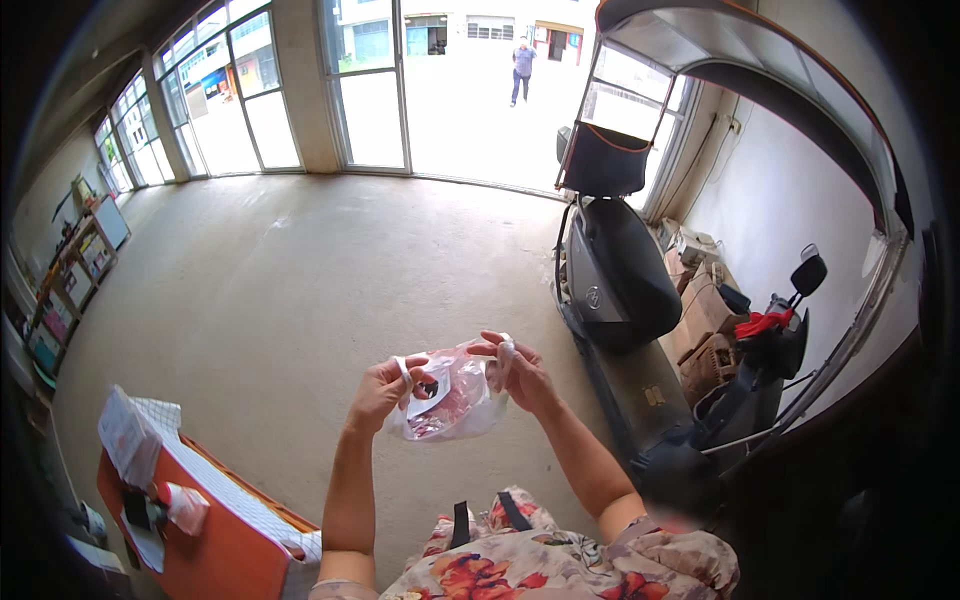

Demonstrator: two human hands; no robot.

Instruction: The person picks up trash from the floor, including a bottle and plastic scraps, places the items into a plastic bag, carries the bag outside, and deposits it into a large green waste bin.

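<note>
A thin, translucent plastic bag [468, 412] hangs in front of me, spread between my two hands. My left hand [385, 390] pinches one of its handles at the left. At the right, my right hand [520, 370] grips the other handle, its fingers partly wrapped in the plastic. Through the bag's mouth I see something white with a dark spot and some reddish, patterned contents, too blurred to name. The bag is held up off the floor, apart from my flowered clothing.
A scooter [620, 270] with a canopy stands at my right, cardboard boxes [705, 305] beside it. At the lower left is an orange table [240, 545] with papers and a small plastic bag [185, 508]. Shelves line the left wall. Outside the open doorway a person [522, 72] stands or walks.
</note>
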